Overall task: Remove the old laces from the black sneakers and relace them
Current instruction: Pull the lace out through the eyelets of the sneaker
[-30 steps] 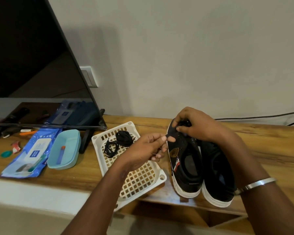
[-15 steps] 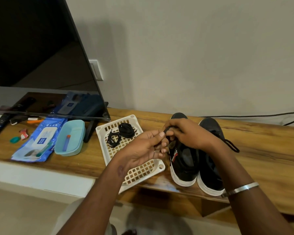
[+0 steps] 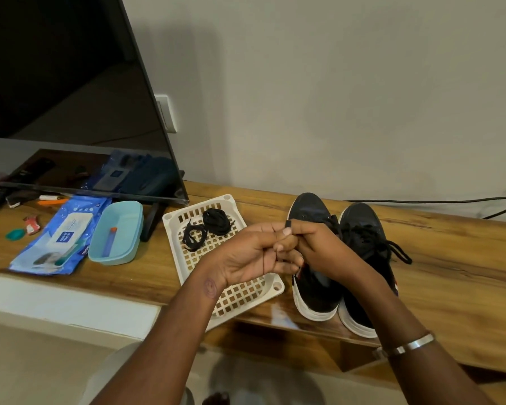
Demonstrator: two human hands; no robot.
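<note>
Your left hand (image 3: 254, 255) and right hand (image 3: 319, 252) meet above the near corner of the white lattice basket (image 3: 269, 290), fingers curled together, and both pinch the tip of a black lace (image 3: 287, 231) that sticks up between them. How each finger lies on it you cannot tell. The two black sneakers (image 3: 360, 229) stand side by side on the wooden desk (image 3: 450, 276), just right of the basket, toes toward the wall; the right one has a lace threaded. Inside the basket lie two bundles of black laces (image 3: 214, 222) near its far end. Left of it, a teal tub (image 3: 120, 229) holds a blue tube with an orange cap (image 3: 109, 241), touching a blue wipes pack (image 3: 62, 235).
</note>
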